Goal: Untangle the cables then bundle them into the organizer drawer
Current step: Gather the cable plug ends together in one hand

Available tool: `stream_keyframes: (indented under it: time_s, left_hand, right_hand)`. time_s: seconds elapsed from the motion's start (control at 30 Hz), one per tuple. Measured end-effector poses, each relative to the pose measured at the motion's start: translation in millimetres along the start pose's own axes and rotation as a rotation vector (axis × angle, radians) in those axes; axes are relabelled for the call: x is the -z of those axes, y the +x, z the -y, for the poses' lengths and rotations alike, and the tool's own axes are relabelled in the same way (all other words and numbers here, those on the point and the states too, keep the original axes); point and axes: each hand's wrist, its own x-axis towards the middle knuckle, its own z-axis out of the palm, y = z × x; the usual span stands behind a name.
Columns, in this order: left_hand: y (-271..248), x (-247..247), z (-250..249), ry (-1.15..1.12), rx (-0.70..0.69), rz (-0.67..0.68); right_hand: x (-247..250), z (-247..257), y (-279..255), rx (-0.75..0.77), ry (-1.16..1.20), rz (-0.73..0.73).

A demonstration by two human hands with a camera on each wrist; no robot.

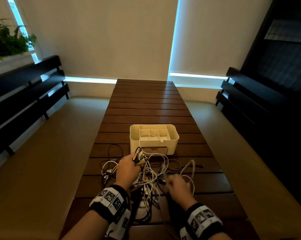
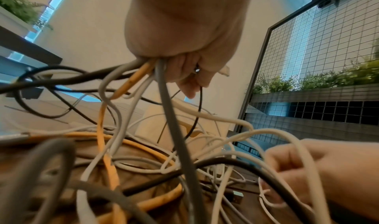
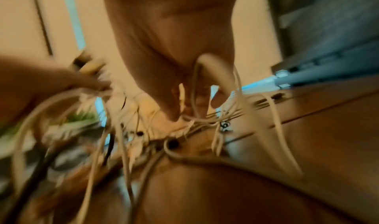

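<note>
A tangle of white, grey, black and orange cables point(image 1: 149, 177) lies on the near part of the wooden table point(image 1: 146, 108). My left hand point(image 1: 129, 167) grips a bunch of cables point(image 2: 147, 68) with their plug ends sticking up in front of the organizer. My right hand point(image 1: 177, 186), blurred by motion, holds a white cable point(image 3: 207, 68) looped through its curled fingers point(image 2: 287, 161). The cream organizer point(image 1: 154, 138) stands just beyond the tangle, its small drawer point(image 1: 155, 150) facing me. One white cable end point(image 1: 161, 140) hangs over the organizer's front rim.
Dark slatted benches point(image 1: 25, 94) flank the table on the left and right point(image 1: 250, 94). Potted greenery point(image 1: 6, 38) sits at the far left. The far half of the table stretches toward a blind-covered window point(image 1: 111, 40).
</note>
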Motion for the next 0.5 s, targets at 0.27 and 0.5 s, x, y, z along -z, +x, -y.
stream_keyframes:
  time_s: [0.27, 0.5]
  left_hand:
    - [7.9, 1.6, -16.6, -0.082, 0.05, 0.015]
    - [3.3, -3.5, -33.8, -0.544, 0.102, 0.056]
  right_hand:
    - [90.3, -7.5, -1.5, -0.177, 0.684, -0.304]
    - [88.1, 20.6, -12.3, 0.08, 0.735, -0.151]
